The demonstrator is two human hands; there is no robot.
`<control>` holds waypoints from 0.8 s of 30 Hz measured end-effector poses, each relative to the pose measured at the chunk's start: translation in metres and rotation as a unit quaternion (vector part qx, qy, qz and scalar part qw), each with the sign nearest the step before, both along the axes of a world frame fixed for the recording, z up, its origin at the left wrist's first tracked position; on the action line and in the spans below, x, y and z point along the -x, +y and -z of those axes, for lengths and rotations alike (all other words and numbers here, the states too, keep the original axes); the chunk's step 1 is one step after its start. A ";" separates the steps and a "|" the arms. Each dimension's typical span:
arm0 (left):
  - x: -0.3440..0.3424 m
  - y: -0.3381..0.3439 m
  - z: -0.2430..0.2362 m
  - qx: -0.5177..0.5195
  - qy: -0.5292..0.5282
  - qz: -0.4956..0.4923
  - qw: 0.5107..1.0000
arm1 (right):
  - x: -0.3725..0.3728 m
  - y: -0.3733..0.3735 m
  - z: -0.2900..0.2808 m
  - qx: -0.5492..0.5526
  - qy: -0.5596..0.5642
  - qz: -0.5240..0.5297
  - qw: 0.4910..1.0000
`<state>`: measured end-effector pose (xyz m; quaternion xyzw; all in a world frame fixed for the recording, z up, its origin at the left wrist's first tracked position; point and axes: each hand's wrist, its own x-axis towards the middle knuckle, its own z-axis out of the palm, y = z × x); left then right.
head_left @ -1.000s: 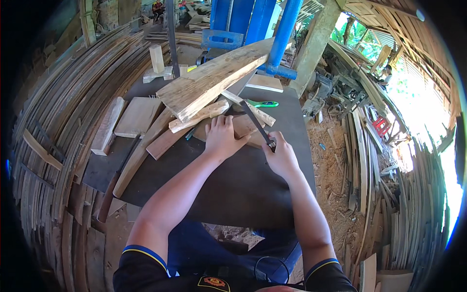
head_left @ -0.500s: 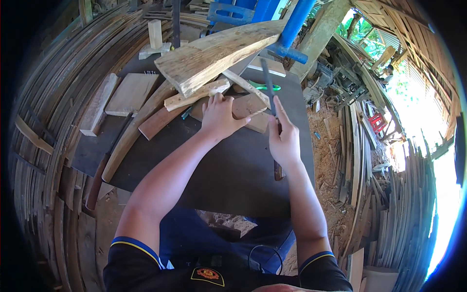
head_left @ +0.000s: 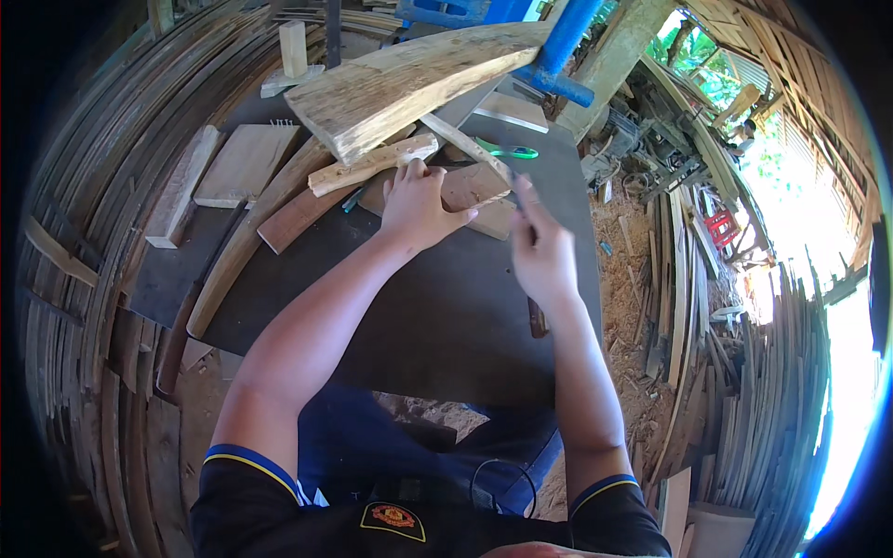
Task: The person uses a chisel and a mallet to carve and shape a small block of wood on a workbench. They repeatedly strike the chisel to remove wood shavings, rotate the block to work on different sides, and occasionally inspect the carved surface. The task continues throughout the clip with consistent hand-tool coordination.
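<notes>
Head view: the left hand [head_left: 416, 206], thumb and fingers partly spread, held a brown, flat wooden block [head_left: 470, 184] above the dark, smooth tabletop [head_left: 446, 312]. The blurred right hand [head_left: 542, 249] was curled around a narrow, dark tool with a brown wooden handle [head_left: 538, 319], near the block's right end.

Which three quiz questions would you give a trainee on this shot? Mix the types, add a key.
1. Multiple choice: what does the right hand hold?
A) red chair
B) dark tool with a brown handle
C) upright wooden block
2. True or false: the left hand hangs in the air, touching no wood.
3. Fill in the colour: the bright, shiny handle lying on the table beyond the hands is ___.

Key:
1. B
2. False: the left hand holds down a brown wood piece.
3. Green
</notes>
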<state>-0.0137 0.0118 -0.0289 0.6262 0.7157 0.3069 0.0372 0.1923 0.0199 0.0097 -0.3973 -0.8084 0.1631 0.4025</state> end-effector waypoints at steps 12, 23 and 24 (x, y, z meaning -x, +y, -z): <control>0.001 -0.001 -0.003 -0.015 0.008 0.091 0.996 | -0.009 0.005 0.004 0.050 -0.076 -0.007 0.996; 0.011 0.005 0.007 -0.045 -0.028 0.112 0.992 | 0.001 -0.003 -0.018 0.163 -0.036 0.054 0.984; 0.009 0.004 0.006 -0.056 -0.038 0.091 0.993 | -0.001 0.003 -0.011 0.156 -0.031 0.059 0.985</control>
